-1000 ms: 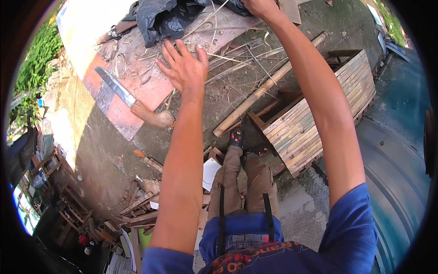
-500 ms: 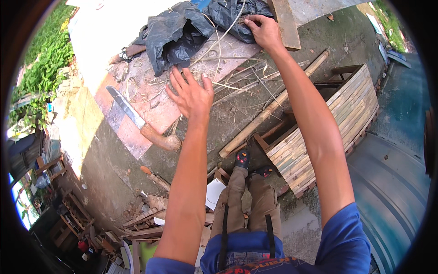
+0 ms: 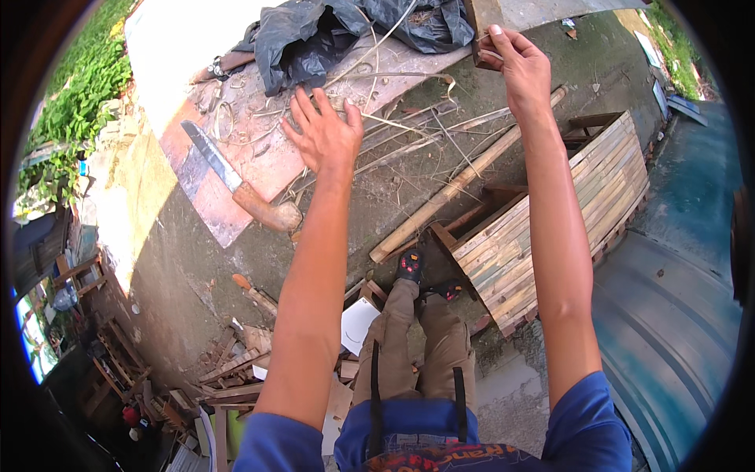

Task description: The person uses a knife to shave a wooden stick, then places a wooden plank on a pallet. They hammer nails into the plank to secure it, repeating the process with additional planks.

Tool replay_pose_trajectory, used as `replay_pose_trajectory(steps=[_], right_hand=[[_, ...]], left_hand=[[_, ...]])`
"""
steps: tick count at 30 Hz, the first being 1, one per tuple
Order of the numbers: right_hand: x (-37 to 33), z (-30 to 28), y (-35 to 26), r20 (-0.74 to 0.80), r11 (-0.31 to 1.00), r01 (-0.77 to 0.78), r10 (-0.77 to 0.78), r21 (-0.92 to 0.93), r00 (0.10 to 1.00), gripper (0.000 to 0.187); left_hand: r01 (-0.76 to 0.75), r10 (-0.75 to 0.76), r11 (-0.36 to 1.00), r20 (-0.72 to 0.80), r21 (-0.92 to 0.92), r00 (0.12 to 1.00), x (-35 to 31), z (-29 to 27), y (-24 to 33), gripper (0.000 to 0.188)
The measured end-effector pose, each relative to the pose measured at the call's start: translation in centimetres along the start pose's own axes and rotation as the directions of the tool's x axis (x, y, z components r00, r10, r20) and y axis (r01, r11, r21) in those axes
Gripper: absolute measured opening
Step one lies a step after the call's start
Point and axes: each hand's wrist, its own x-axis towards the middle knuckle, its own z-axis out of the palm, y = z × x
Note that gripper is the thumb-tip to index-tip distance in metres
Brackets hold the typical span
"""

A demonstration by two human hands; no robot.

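My left hand (image 3: 324, 132) lies with fingers spread over thin pale strips (image 3: 370, 118) at the edge of a worn pinkish board (image 3: 224, 200). It holds nothing that I can see. Higher up on the right, my right hand (image 3: 525, 72) is closed at the near end of a wooden plank (image 3: 484, 14), thumb on top and fingers curled at its edge. A large knife (image 3: 212, 160) with a thick wooden handle rests on the board, left of my left hand. Crumpled black plastic bags (image 3: 303, 39) lie beyond both hands.
A box-like piece faced with wooden slats (image 3: 550, 236) stands at the right, beside a long pole (image 3: 464, 185). Scrap wood (image 3: 236, 370) is heaped at lower left. A smaller wooden-handled tool (image 3: 253, 293) lies on the ground. Corrugated metal sheeting (image 3: 668, 338) covers the lower right.
My right hand has moved from the black bag rightward to the plank's end and closed there. The plank's near end sits higher in view. My left hand stays spread over the strips.
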Motion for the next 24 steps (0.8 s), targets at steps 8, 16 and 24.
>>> replay_pose_trajectory(steps=[8,16,24], right_hand=[[-29.8,-6.3,7.4,-0.19,0.9,-0.342,0.398,0.269,0.898,0.02],[-46.2,-8.0,16.9,-0.115,0.514,-0.524,0.78,0.679,0.615,0.016],[-50.3,-10.3,30.4,-0.076,0.424,-0.413,0.766,0.806,0.638,0.015]], left_hand=[[-0.438,0.209,0.77,-0.465,-0.464,0.86,-2.2,-2.4,-1.4,0.059],[0.552,0.321,0.15,0.569,-0.82,0.758,-35.8,-6.2,-0.2,0.029],[0.761,0.204,0.045,0.752,-0.647,0.627,-46.0,3.7,2.4,0.017]])
